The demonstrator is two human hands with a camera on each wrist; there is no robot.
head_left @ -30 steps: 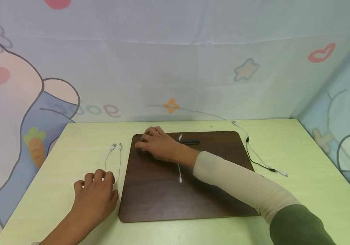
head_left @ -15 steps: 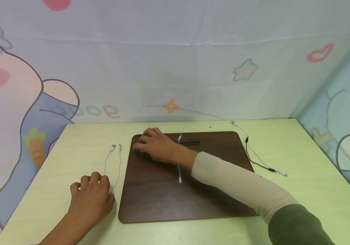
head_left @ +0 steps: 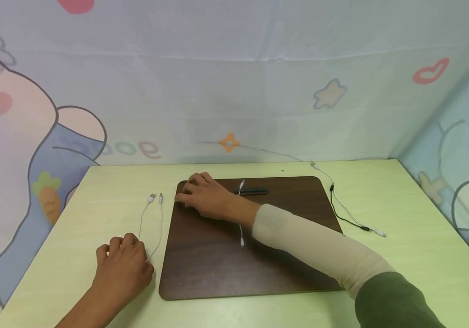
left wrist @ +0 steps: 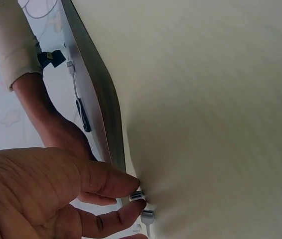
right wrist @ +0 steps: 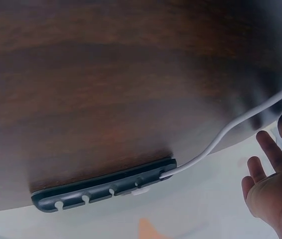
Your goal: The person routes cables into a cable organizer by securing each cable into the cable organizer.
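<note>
My left hand is low over the table with its fingers bent, beside a white USB cable whose loop runs in under it. In the left wrist view, a small gap separates thumb and index fingertips; the cable's plugs appear beyond them. My right hand reaches across the dark wooden board, fingers spread at its far left corner. Under that wrist lies another white cable. It sits in an end slot of a black slotted cable holder near the board's far edge.
Right of the board, a white USB cable and a short black cable lie on the pale table. A printed cloth backdrop rises behind the table and at both sides.
My left hand has shifted slightly left and toward me, showing more of the cable. My right hand has slid a little left, to the board's left edge.
</note>
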